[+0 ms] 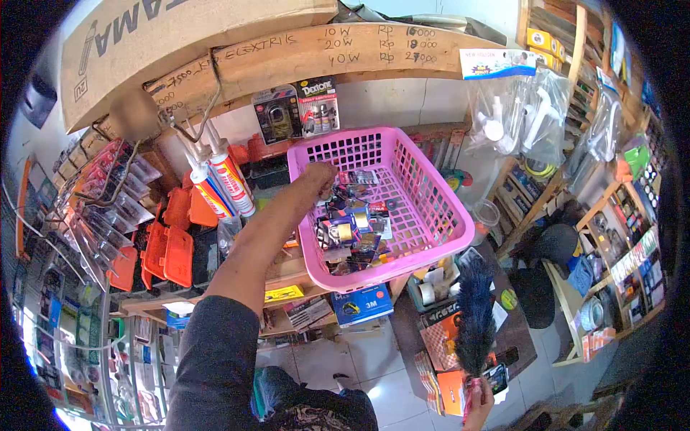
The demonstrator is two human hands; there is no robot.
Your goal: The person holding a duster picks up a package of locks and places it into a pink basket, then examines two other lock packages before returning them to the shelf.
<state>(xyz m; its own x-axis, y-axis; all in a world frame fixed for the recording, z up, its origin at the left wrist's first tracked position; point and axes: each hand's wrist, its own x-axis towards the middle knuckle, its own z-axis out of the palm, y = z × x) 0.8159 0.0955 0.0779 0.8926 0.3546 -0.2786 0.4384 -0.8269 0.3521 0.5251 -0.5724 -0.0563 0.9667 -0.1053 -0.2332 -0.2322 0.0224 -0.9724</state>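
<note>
A pink plastic basket (433, 251) stands on the wooden shelf and holds small packaged items (345, 231), among them padlock packs. My left hand (320, 178) reaches in over its left side with the fingers curled down near the packs; what they hold, if anything, is hidden. At the lower right, my right hand (478, 404) is closed round the red handle of a black feather duster (474, 316), which points upward beside the basket's right front corner.
Sealant tubes (230, 179) and orange cases (177, 255) stand left of the basket. Bagged white fittings (535, 115) hang at the upper right. Below lie a blue 3M box (363, 305) and a dark table (514, 334) with boxes.
</note>
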